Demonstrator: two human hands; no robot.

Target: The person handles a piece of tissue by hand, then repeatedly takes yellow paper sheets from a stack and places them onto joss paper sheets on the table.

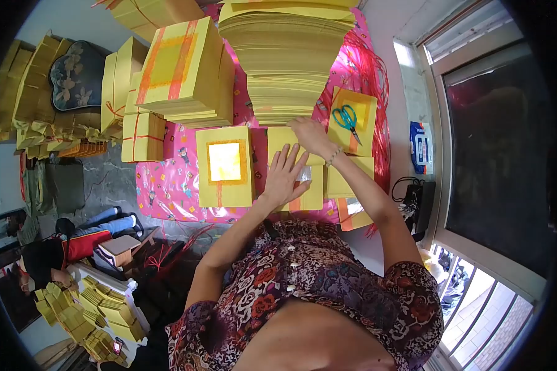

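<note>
yellow paper point(316, 185) beneath two hands point(283, 179) point(312, 136)

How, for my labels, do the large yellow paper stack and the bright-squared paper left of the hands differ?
The large paper stack shows many layered edges, while the bright-squared paper shows mainly its top face. The stack looks far larger than the paper. The paper bears an orange-edged bright square; the stack shows none. Both are yellow and lie on the pink patterned cover.

Fisheye distort., blk corners, bright barred opening point(481, 302) lower R, glare on shiny sq. point(224, 162)
</note>
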